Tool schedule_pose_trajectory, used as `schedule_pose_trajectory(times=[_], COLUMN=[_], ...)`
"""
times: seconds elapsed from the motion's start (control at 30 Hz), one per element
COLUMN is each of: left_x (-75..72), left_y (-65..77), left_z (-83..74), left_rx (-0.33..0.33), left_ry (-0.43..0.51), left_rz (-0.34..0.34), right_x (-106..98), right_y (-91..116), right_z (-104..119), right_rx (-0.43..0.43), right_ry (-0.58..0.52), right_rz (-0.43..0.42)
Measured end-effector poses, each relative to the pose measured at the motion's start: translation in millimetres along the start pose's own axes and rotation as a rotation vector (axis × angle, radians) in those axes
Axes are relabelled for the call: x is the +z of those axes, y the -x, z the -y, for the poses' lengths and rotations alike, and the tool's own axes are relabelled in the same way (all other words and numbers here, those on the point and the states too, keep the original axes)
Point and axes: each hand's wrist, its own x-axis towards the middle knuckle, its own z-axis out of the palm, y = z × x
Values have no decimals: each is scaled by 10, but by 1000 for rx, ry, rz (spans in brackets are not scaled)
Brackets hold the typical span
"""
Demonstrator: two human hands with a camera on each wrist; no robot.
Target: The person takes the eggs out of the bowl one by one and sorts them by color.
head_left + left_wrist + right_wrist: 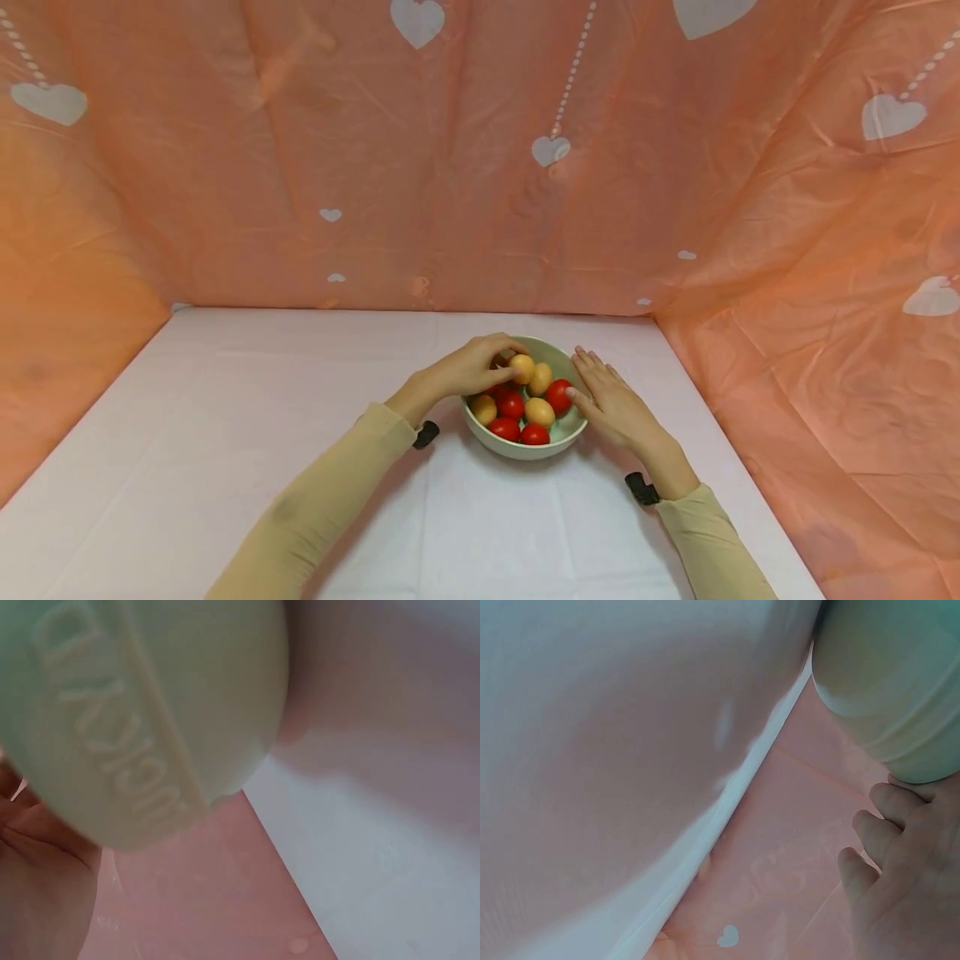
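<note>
A pale green bowl [525,451] holds several red tomatoes [511,406] and several tan-yellow eggs [540,412]. Over its left rim reaches my left hand [480,364], with thumb and fingers pinching one egg [522,368] near the back of the bowl. My right hand [617,406] lies along the right rim, fingers extended, its thumb over the edge close to a tomato [558,396]. In the left wrist view, raised lettering shows on the bowl's outer wall [225,690]. The right wrist view has the right fingers [896,804] up against the bowl's side.
A white cloth covers the table [247,433] under the bowl. Orange sheeting [450,200] with white hearts hangs behind the table and on both sides. Each wrist carries a black strap-on camera [642,488].
</note>
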Motion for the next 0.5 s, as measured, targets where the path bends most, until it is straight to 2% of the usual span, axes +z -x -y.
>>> schedule_pose_trajectory(times=[0.27,0.5], left_x=[-134,-298], left_y=[212,437], left_z=[7,17], left_rx=[-40,-32], left_ry=[178,146], left_rz=[-124,-205], right_x=[8,0], right_y=[-4,16], right_z=[9,22], right_rx=[2,-17], right_ry=[0,-7], right_rz=[1,-30])
